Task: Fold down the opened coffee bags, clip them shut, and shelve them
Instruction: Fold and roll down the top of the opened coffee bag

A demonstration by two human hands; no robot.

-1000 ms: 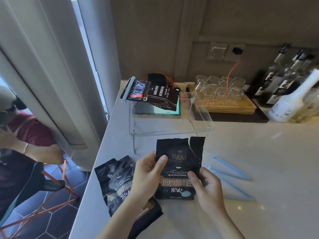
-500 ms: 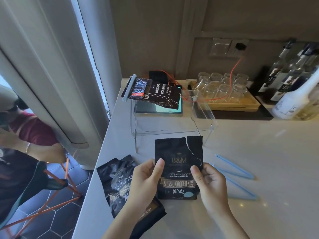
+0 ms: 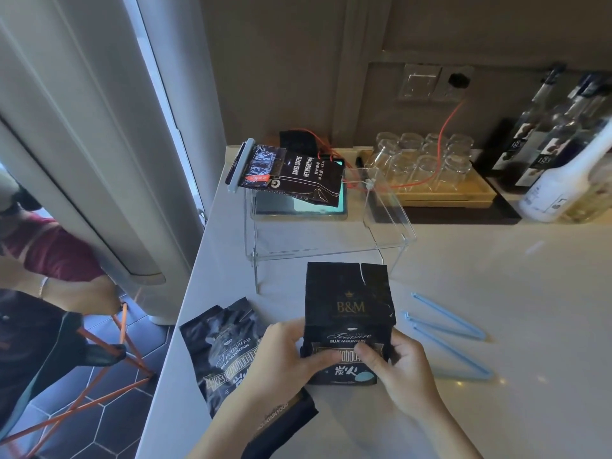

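Observation:
A black B&M coffee bag stands upright on the pale counter, its torn top open. My left hand grips its lower left side and my right hand grips its lower right, thumbs across the front. A second opened black bag lies flat to the left near the counter edge. Another bag, closed with a pale blue clip, lies on top of the clear acrylic shelf. Two loose blue clips lie on the counter to the right.
A wooden tray of upturned glasses and several bottles stand at the back right. A red cable runs from the wall socket. A tablet lies under the shelf. Another person sits left, beyond the counter edge.
Both hands have slid lower on the upright bag and closed in, thumbs now pressing its front. The view has shifted closer.

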